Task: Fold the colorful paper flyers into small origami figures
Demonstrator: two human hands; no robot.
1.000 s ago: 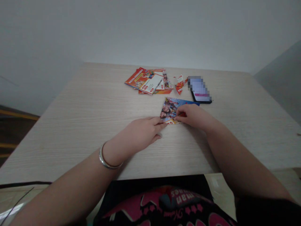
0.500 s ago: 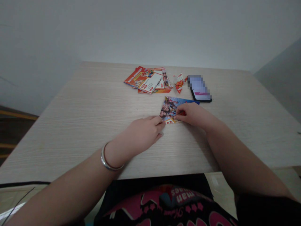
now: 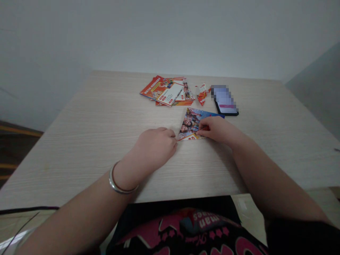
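A colourful printed leaflet [image 3: 191,122] lies flat on the pale wooden table [image 3: 106,117], in front of me. My right hand [image 3: 216,129] rests on the leaflet's right part, fingers curled and pinched down on its near edge. My left hand [image 3: 155,147] lies on the table just left of the leaflet's near corner, fingers curled under, its fingertips beside the paper. A silver bangle [image 3: 118,184] sits on my left wrist.
A loose pile of red and white leaflets [image 3: 167,92] lies farther back, with a small folded red piece [image 3: 203,94] to its right. A dark phone [image 3: 225,101] lies right of that. The table's near edge runs just above my lap.
My left hand has drawn back to the left and curled its fingers, coming off the leaflet's corner. The right hand stays on the leaflet.
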